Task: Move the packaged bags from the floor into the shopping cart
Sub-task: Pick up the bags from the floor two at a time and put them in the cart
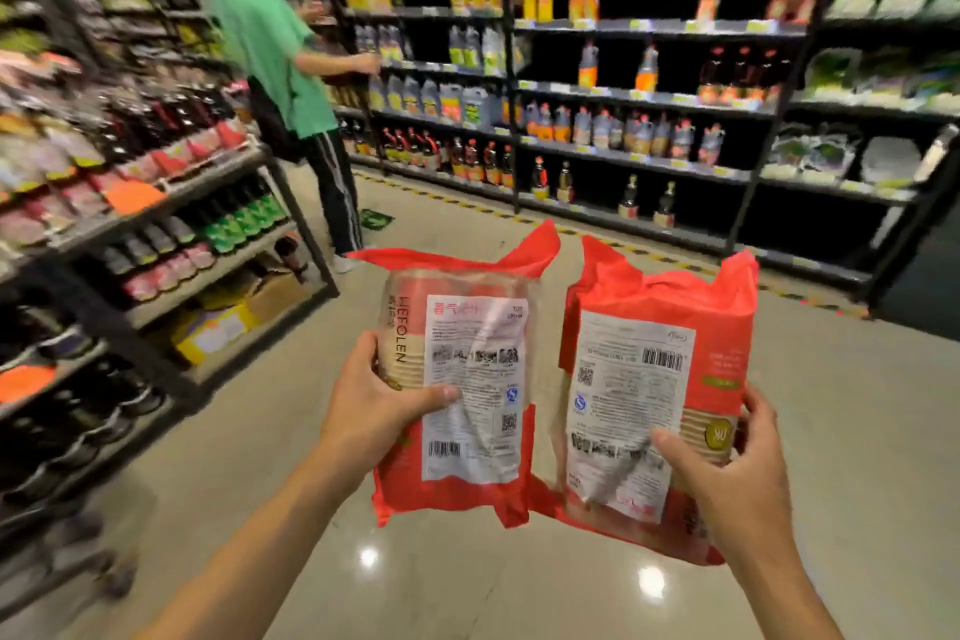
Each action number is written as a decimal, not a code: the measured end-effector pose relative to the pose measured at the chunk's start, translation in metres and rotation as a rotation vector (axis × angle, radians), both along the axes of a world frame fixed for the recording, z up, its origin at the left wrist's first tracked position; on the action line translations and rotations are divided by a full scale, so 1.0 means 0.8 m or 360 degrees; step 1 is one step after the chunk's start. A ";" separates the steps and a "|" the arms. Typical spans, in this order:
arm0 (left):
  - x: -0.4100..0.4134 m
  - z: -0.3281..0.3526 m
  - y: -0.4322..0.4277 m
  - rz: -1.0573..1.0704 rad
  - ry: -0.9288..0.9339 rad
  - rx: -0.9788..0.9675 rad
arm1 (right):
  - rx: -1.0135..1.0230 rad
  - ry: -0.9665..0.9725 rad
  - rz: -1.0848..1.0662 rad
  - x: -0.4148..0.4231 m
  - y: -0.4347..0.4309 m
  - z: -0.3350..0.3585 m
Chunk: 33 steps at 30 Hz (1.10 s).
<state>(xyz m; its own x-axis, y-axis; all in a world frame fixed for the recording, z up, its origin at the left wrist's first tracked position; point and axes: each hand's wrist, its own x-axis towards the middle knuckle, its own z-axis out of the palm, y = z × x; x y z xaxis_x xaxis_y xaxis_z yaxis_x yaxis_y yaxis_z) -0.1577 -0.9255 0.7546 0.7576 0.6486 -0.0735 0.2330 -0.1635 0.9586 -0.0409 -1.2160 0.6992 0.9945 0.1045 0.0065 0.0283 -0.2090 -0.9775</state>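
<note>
I hold two red packaged bags upright in front of me, backs with white printed labels facing me. My left hand (pixel 371 405) grips the left bag (pixel 462 494) by its left edge, thumb across the label. My right hand (pixel 727 473) grips the right bag (pixel 649 301) at its lower right, thumb on the label. The two bags nearly touch at their lower corners. No shopping cart shows in this view.
A person in a green shirt (pixel 265 42) stands ahead on the left, reaching into bottle shelves (pixel 639 99). A shelf unit of bottles and packets (pixel 156 224) runs along the left, with cardboard boxes (pixel 244 312) on its low shelf. Glossy tiled floor (pixel 467 587) lies below.
</note>
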 end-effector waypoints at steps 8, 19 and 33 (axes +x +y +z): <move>-0.335 0.034 0.165 0.0936 -0.0202 -0.0050 | 0.0070 -0.0098 0.0907 -0.147 0.297 0.048; -0.721 0.007 0.382 0.1646 -0.0168 -0.0099 | 0.0023 -0.0010 0.1543 -0.460 0.680 0.019; -0.863 -0.038 0.711 0.1945 -0.0103 -0.0165 | 0.0043 0.0193 0.1863 -0.596 1.076 -0.018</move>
<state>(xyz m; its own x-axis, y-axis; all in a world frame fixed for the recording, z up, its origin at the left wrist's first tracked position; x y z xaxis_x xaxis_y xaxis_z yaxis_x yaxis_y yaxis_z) -0.8482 -0.3569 0.7240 -0.3400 0.9281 -0.1517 0.1311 0.2066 0.9696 -0.5174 -0.3552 0.6849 0.2868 0.9557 -0.0654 0.0957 -0.0966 -0.9907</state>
